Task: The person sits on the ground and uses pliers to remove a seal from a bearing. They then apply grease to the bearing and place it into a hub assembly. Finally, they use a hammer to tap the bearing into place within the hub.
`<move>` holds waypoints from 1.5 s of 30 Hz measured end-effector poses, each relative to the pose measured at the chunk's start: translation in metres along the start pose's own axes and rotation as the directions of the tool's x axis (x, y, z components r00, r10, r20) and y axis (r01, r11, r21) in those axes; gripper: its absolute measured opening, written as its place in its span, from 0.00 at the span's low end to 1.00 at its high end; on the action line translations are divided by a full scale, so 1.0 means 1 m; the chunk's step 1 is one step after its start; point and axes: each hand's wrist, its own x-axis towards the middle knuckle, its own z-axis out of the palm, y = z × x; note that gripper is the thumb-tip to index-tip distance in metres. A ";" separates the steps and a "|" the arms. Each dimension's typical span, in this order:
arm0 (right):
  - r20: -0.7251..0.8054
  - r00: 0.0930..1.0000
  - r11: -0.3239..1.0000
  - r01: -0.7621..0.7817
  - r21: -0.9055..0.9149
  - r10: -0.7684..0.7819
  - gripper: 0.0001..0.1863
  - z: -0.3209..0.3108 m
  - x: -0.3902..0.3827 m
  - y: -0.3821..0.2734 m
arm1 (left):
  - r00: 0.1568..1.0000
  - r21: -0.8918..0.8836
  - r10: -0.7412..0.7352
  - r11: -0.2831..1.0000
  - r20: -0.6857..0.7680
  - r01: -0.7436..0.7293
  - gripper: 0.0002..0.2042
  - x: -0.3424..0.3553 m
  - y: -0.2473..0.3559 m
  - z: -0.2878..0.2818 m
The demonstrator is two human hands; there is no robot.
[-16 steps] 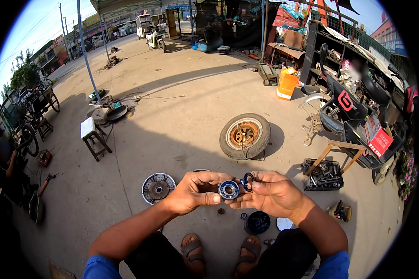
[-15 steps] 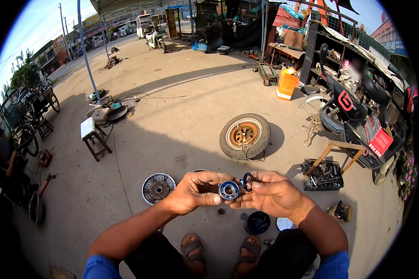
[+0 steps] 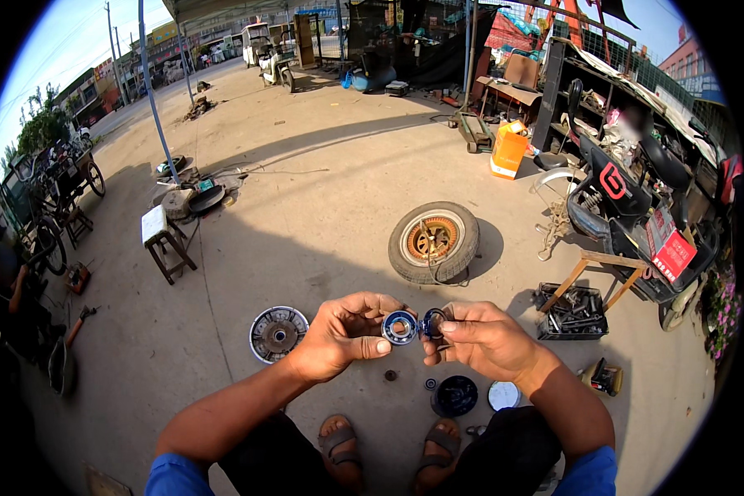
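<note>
My left hand (image 3: 344, 337) is closed on a ball bearing (image 3: 399, 328) smeared with blue grease, its open face turned toward me. Close beside it, my right hand (image 3: 489, 339) pinches a dark ring seal (image 3: 432, 323), also bluish with grease, between thumb and fingers. The seal's edge lies almost against the bearing; whether they touch I cannot tell. On the ground below are a round tub of dark blue grease (image 3: 455, 397), a pale round lid (image 3: 504, 395) and a small ring-shaped part (image 3: 431, 383). A round metal hub cover (image 3: 279, 335) lies left of my hands.
A tyred wheel with copper windings (image 3: 434, 242) lies ahead. To the right stand a black crate of tools (image 3: 574, 312), a wooden stool (image 3: 608, 261) and a partly stripped scooter (image 3: 628, 194). A white-topped stool (image 3: 165, 240) and a hammer (image 3: 80, 324) are left. Another person (image 3: 12, 298) sits far left.
My right hand has shifted slightly, turning the ring seal and bringing it lower beside the bearing. The bearing has moved a little left and up with my left hand, its face tilting.
</note>
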 end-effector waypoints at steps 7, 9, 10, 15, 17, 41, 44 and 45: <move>-0.034 0.999 0.998 0.007 -0.059 -0.009 0.08 -0.001 0.003 0.006 | 1.000 -0.057 0.005 0.998 -0.013 -0.006 0.23 0.001 -0.002 0.003; -0.059 0.998 0.998 0.001 -0.060 -0.005 0.09 0.001 0.003 0.006 | 1.000 -0.058 0.015 0.998 -0.011 -0.016 0.23 0.001 -0.002 0.004; -0.073 0.997 0.998 -0.002 -0.060 -0.002 0.09 0.002 0.003 0.006 | 1.000 -0.060 0.012 0.998 -0.010 -0.012 0.23 0.001 -0.002 0.004; -0.145 0.988 0.991 0.026 -0.128 -0.045 0.10 0.005 0.002 0.008 | 1.000 -0.072 0.018 0.997 -0.013 -0.019 0.22 0.000 -0.001 0.006; -0.177 0.982 0.984 0.039 -0.171 -0.069 0.10 0.006 0.003 0.008 | 1.000 -0.071 0.020 0.997 -0.016 -0.021 0.22 -0.001 -0.001 0.006; 0.307 0.514 -0.098 0.394 -0.914 -0.801 0.07 0.026 -0.002 0.007 | 1.000 -0.030 0.017 0.999 -0.013 -0.017 0.22 0.000 -0.002 0.007; 0.350 0.498 -0.162 0.380 -0.910 -0.793 0.08 0.029 -0.003 0.009 | 0.999 -0.039 0.034 0.999 -0.023 -0.035 0.21 -0.001 -0.004 0.009; 0.370 0.491 -0.188 0.380 -0.906 -0.789 0.09 0.030 -0.003 0.008 | 0.999 -0.045 0.045 0.998 -0.028 -0.047 0.21 -0.001 -0.004 0.009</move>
